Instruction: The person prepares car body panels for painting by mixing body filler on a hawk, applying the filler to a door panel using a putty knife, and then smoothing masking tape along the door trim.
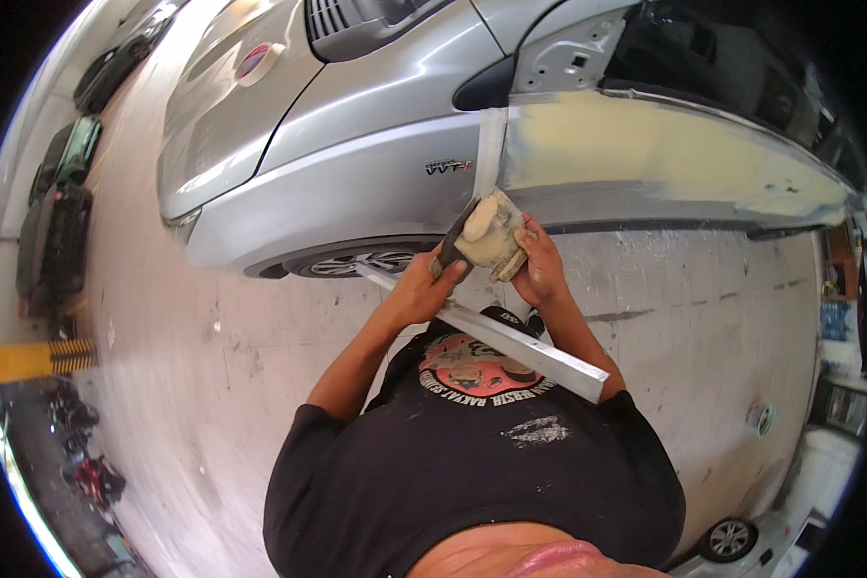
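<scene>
In my left hand [428,287] is a dark flat spreader [456,235], its edge against a filler-smeared palette [509,224]. A mound of cream body filler [482,220] lies on that palette. My right hand [540,264] grips the palette by its right side, where dried filler is caked. A long aluminium bar [527,345] runs slantwise past my left palm and across my chest; whether the fingers hold it is hidden. Beyond my hands stands a silver car, its front door [600,141] coated with cream filler. Pale masking tape [490,148] covers the fender edge beside the door.
A roll of tape [259,63] rests on the hood [224,108]. The front wheel [361,264] is below the fender. A round container [764,419] sits on the floor at right. Another car's wheel [728,539] shows at lower right, and a yellow-black post [36,360] at left.
</scene>
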`<state>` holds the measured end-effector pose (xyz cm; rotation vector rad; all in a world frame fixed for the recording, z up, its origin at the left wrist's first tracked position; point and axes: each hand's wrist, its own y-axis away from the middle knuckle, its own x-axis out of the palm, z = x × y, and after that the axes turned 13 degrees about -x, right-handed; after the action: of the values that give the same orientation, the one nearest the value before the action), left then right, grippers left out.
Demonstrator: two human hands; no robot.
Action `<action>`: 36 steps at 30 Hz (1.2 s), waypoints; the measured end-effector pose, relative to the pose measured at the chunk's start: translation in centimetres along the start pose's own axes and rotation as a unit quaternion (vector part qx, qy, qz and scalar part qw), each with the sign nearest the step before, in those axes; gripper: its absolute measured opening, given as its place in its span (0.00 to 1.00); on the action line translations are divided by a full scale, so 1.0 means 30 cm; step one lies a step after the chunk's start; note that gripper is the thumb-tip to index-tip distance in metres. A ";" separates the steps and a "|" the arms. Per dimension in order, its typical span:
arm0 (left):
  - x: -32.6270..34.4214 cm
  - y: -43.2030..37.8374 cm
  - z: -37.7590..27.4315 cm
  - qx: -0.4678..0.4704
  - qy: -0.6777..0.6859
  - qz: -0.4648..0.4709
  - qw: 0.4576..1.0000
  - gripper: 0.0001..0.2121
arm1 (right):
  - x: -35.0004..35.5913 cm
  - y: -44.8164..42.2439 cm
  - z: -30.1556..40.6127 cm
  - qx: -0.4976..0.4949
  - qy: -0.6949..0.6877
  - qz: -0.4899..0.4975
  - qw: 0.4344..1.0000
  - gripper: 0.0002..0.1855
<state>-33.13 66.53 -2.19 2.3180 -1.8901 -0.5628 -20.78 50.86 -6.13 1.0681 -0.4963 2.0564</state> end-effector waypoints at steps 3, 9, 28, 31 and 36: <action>-0.079 0.029 0.085 -0.069 -0.013 0.022 0.997 0.15 | 0.001 0.034 -0.044 -0.080 0.005 -0.042 0.996 0.20; -0.205 0.074 0.175 -0.031 0.137 -0.077 0.987 0.13 | -0.092 -0.015 0.036 -0.292 0.240 -0.087 0.922 0.16; -0.242 0.168 0.285 -0.064 0.200 -0.176 0.962 0.09 | -0.243 -0.197 0.078 -0.402 0.872 0.154 0.232 0.22; -0.230 0.155 0.275 -0.063 0.200 -0.159 0.965 0.09 | -0.258 -0.185 0.059 -0.433 0.860 0.134 0.235 0.22; -0.205 0.101 0.278 -0.072 0.196 -0.139 0.968 0.07 | -0.340 -0.263 0.038 -0.448 0.855 0.179 0.191 0.21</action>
<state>-39.79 73.04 -7.65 2.3933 -1.3200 -0.2277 -10.39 50.68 -13.84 -2.1731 -0.4025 1.3166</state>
